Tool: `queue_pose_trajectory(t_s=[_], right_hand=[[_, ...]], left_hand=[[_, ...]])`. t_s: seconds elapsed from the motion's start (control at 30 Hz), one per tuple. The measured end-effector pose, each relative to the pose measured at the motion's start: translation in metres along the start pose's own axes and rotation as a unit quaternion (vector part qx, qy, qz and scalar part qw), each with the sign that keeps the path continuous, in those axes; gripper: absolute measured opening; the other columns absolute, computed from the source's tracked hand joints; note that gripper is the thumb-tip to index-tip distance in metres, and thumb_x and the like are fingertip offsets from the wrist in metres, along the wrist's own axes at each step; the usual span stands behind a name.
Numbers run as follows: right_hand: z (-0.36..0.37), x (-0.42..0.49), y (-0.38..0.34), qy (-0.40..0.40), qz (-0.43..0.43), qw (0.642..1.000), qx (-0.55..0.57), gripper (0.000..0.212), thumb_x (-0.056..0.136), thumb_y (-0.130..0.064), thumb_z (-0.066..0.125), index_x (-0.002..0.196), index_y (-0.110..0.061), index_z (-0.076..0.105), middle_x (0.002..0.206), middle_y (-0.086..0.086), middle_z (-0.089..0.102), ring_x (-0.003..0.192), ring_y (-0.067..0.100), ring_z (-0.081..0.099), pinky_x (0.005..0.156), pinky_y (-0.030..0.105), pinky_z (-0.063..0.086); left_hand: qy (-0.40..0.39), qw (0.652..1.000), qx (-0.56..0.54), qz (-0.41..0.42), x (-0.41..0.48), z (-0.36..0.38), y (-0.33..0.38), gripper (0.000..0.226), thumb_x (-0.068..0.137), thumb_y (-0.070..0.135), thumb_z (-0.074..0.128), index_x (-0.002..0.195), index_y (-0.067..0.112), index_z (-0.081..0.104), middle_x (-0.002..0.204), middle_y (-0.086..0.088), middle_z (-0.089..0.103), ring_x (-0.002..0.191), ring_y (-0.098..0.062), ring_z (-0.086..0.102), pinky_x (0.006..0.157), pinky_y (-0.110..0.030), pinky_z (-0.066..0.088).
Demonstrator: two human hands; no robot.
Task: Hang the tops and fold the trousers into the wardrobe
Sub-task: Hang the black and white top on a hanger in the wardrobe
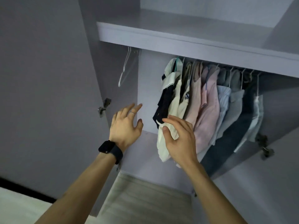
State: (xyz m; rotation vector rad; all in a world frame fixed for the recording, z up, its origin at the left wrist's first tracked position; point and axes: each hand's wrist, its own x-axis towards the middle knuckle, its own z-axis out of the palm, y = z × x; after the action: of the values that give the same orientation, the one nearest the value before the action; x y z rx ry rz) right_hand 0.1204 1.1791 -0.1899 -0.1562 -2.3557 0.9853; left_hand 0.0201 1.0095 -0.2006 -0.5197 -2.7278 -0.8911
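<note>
Wardrobe [116,78] stands open, seen from below.

- Tops [208,102] hang in a tight bunch on the right part of the rail, under the shelf [178,34]. From the left: a navy piece, a cream top [172,101], pinks, pale blue, grey, dark denim. Packing them to one side leaves the left stretch of rail bare for the next garment.
- Two empty hangers [125,68] hang at the far left end, well apart from the clothes. That probably keeps them in easy reach.
- Left hand [125,125], with a ring and a black watch [110,148], is raised in front of the bare back panel. Its grip is apart, fingers spread, and it holds nothing.
- Right hand [179,136] is at the lower hem of the cream top. Its grip is apart too, thumb and forefinger loosely curved with a gap between them. In this dim light I cannot tell whether the fingertips touch the cloth or sit just in front of it.

Judgement: the cream top is on the rail, at the open edge of the bunch. Both hands look placed to settle it or let it go. The hanging half seems well along, but nothing folded shows here, so the folding half can't be judged.
</note>
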Motion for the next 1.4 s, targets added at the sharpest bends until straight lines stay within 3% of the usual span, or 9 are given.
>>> queue_pose_trajectory(t_s=[0.1,0.23,0.33,0.43,0.63,0.97,1.07,1.2,1.4], right_hand=[[-0.026,-0.041,0.02,0.015,0.037,0.999,-0.008,0.021,0.093,-0.014,0.071,0.112,-0.023,0.075,0.125,-0.012,0.065,0.12,0.005,0.049,0.103,0.013,0.035],[-0.05,-0.079,0.056,0.033,0.111,0.992,-0.057,0.019,0.094,-0.02,0.069,0.112,-0.024,0.075,0.124,-0.015,0.064,0.116,0.001,0.045,0.096,0.0,0.027],[-0.065,-0.1,0.078,0.058,0.163,0.981,-0.085,0.02,0.094,-0.023,0.069,0.114,-0.024,0.074,0.121,-0.019,0.061,0.113,0.001,0.045,0.093,0.006,0.034],[-0.076,-0.115,0.095,0.101,0.212,0.964,-0.123,0.018,0.095,-0.024,0.07,0.112,-0.024,0.074,0.119,-0.014,0.066,0.111,0.003,0.049,0.095,0.021,0.042],[-0.093,-0.161,0.098,0.194,0.337,0.894,-0.22,0.022,0.095,-0.028,0.068,0.114,-0.022,0.076,0.123,-0.006,0.07,0.118,0.022,0.057,0.098,0.021,0.04],[-0.093,-0.311,0.018,0.42,0.525,0.668,-0.318,0.02,0.089,-0.014,0.075,0.108,-0.021,0.076,0.109,-0.005,0.074,0.102,0.013,0.054,0.089,0.03,0.046],[-0.094,-0.364,-0.017,0.473,0.562,0.588,-0.34,0.018,0.09,-0.014,0.072,0.106,-0.021,0.077,0.108,-0.007,0.074,0.103,0.009,0.053,0.091,0.019,0.039],[-0.084,-0.433,-0.058,0.517,0.644,0.488,-0.281,0.023,0.098,-0.03,0.062,0.119,-0.032,0.071,0.122,-0.016,0.067,0.119,0.015,0.051,0.096,0.019,0.035],[-0.056,-0.512,-0.1,0.556,0.694,0.384,-0.248,0.024,0.099,-0.032,0.061,0.121,-0.032,0.07,0.118,-0.011,0.069,0.116,0.022,0.058,0.094,0.027,0.04]], left_hand=[[-0.038,0.998,-0.022,0.038,-0.029,0.026,0.022,0.058,0.094,0.031,0.057,0.15,0.033,0.042,0.154,0.001,0.043,0.134,-0.025,0.043,0.117,-0.045,0.029],[-0.108,0.99,-0.034,0.083,-0.048,0.065,0.049,0.056,0.095,0.029,0.058,0.149,0.03,0.045,0.154,-0.001,0.044,0.136,-0.026,0.043,0.116,-0.042,0.028],[-0.154,0.978,-0.054,0.13,-0.053,0.096,0.065,0.054,0.093,0.026,0.062,0.146,0.028,0.049,0.151,-0.002,0.048,0.135,-0.025,0.045,0.115,-0.041,0.031],[-0.217,0.955,-0.075,0.19,-0.044,0.129,0.082,0.053,0.094,0.026,0.061,0.146,0.028,0.05,0.151,-0.001,0.048,0.136,-0.023,0.046,0.114,-0.043,0.036],[-0.338,0.87,-0.102,0.343,-0.041,0.171,0.126,0.053,0.094,0.025,0.062,0.145,0.024,0.05,0.15,-0.004,0.05,0.138,-0.022,0.045,0.115,-0.045,0.035],[-0.483,0.623,-0.144,0.599,-0.167,0.203,0.226,0.052,0.095,0.024,0.059,0.146,0.026,0.05,0.15,0.002,0.049,0.137,-0.018,0.044,0.113,-0.033,0.036],[-0.514,0.527,-0.15,0.66,-0.24,0.193,0.252,0.051,0.096,0.026,0.057,0.147,0.03,0.048,0.15,0.007,0.047,0.136,-0.015,0.044,0.111,-0.028,0.035],[-0.566,0.416,-0.163,0.693,-0.338,0.173,0.272,0.05,0.096,0.026,0.057,0.145,0.029,0.05,0.149,0.011,0.046,0.134,-0.013,0.046,0.107,-0.026,0.039],[-0.6,0.309,-0.124,0.727,-0.451,0.161,0.27,0.051,0.095,0.023,0.057,0.145,0.027,0.05,0.147,0.008,0.046,0.134,-0.016,0.045,0.113,-0.039,0.038]])
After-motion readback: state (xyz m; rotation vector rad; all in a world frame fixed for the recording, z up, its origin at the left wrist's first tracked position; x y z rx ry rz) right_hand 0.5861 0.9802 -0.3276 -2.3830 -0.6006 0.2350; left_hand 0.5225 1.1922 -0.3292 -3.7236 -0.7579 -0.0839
